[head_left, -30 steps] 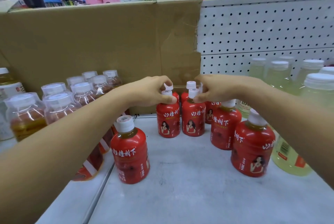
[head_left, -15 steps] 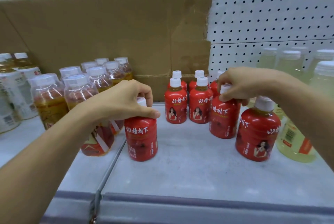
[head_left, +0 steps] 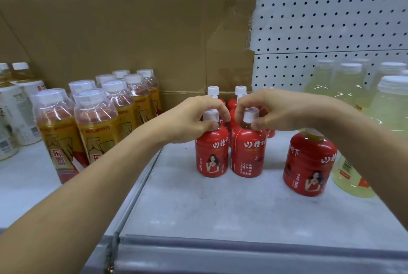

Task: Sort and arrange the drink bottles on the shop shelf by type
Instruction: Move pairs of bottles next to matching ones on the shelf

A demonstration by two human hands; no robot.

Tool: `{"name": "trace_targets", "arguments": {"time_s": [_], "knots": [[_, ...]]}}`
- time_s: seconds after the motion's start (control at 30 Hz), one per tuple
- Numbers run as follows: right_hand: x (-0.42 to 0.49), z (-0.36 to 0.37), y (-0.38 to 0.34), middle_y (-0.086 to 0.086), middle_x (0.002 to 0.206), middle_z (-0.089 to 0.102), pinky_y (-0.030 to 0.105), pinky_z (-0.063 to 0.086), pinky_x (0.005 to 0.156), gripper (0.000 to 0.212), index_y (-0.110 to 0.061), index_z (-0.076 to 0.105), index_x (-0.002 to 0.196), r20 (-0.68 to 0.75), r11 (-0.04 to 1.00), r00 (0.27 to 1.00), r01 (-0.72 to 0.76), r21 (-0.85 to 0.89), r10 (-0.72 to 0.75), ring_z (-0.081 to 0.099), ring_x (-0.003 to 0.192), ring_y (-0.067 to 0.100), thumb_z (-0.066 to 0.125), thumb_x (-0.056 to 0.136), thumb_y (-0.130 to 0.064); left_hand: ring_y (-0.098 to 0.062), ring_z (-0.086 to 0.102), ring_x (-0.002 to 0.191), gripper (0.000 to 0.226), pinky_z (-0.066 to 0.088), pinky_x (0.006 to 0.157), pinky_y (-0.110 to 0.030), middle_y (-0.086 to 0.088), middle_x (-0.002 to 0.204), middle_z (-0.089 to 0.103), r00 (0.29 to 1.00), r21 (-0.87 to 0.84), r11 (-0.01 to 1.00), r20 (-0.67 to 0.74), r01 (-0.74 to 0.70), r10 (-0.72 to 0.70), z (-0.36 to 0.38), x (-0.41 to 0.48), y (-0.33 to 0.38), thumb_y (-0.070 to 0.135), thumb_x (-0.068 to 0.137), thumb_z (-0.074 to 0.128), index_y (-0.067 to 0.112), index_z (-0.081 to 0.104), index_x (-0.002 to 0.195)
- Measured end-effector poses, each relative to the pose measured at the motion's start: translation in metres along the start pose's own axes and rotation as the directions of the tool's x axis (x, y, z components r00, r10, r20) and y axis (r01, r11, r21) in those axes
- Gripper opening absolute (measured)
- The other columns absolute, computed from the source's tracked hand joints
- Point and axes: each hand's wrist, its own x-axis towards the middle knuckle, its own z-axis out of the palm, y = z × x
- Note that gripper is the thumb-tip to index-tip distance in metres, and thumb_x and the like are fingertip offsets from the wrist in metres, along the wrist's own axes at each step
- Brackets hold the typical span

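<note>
- Left hand (head_left: 194, 119) grip pinches the cap of red bottle A (head_left: 212, 154); right hand (head_left: 271, 112) grip pinches the cap of red bottle B (head_left: 248, 154).
- Both stand side by side on the shelf (head_left: 198, 207), in front of the rear red bottles (head_left: 240, 91).
- Judged left to do: 1 stray red bottle (head_left: 309, 163), off to the right beside the pale bottles (head_left: 390, 101).

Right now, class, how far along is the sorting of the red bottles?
Done: the back bottles stand grouped. In hand: the left hand grips the left bottle, the right hand the right bottle, side by side. Left: the stray red bottle stands apart beside the pale bottles.
</note>
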Motion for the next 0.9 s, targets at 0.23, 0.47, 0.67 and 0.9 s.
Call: {"name": "trace_targets", "arguments": {"time_s": [0.23, 0.47, 0.67, 0.9], "knots": [[0.006, 0.002, -0.002, -0.007, 0.083, 0.054, 0.029, 0.040, 0.057, 0.026, -0.016, 0.061, 0.090, -0.129, 0.961, 0.989, -0.100, -0.257, 0.068, 0.052, 0.066, 0.005, 0.070, 0.086, -0.040, 0.008, 0.054, 0.090, 0.021, 0.049, 0.079, -0.017, 0.019, 0.107, 0.055, 0.997, 0.019, 1.000, -0.077, -0.012, 0.014, 0.006, -0.001, -0.005, 0.012, 0.096, 0.063, 0.029, 0.066, 0.109], [0.008, 0.013, -0.002, 0.000, 0.078, 0.062, 0.033, 0.049, 0.063, 0.038, -0.017, 0.056, 0.081, -0.238, 0.950, 0.968, -0.147, -0.275, 0.081, 0.058, 0.067, 0.012, 0.062, 0.086, -0.055, -0.004, 0.053, 0.094, 0.031, 0.046, 0.083, -0.019, 0.013, 0.114, 0.053, 0.986, 0.070, 0.997, -0.168, 0.022, -0.010, 0.012, -0.006, -0.006, 0.021, 0.095, 0.065, 0.027, 0.060, 0.125], [0.006, 0.013, -0.001, 0.005, 0.087, 0.065, 0.039, 0.054, 0.070, 0.021, -0.015, 0.060, 0.090, -0.211, 0.969, 0.976, -0.098, -0.226, 0.050, 0.058, 0.067, 0.014, 0.063, 0.092, -0.036, -0.015, 0.054, 0.118, 0.037, 0.048, 0.100, -0.034, 0.003, 0.133, 0.059, 0.979, 0.092, 0.995, -0.201, 0.050, -0.031, 0.012, -0.004, -0.008, 0.018, 0.094, 0.066, 0.023, 0.061, 0.131], [0.000, 0.018, 0.000, 0.003, 0.107, 0.066, 0.040, 0.052, 0.081, 0.035, -0.015, 0.060, 0.114, -0.265, 0.964, 0.959, -0.161, -0.212, 0.102, 0.059, 0.083, 0.017, 0.058, 0.095, -0.044, -0.016, 0.052, 0.123, 0.039, 0.046, 0.104, -0.034, 0.001, 0.135, 0.056, 0.970, 0.093, 0.992, -0.233, 0.091, -0.067, 0.016, -0.003, -0.005, 0.018, 0.096, 0.064, 0.023, 0.058, 0.134]]}}
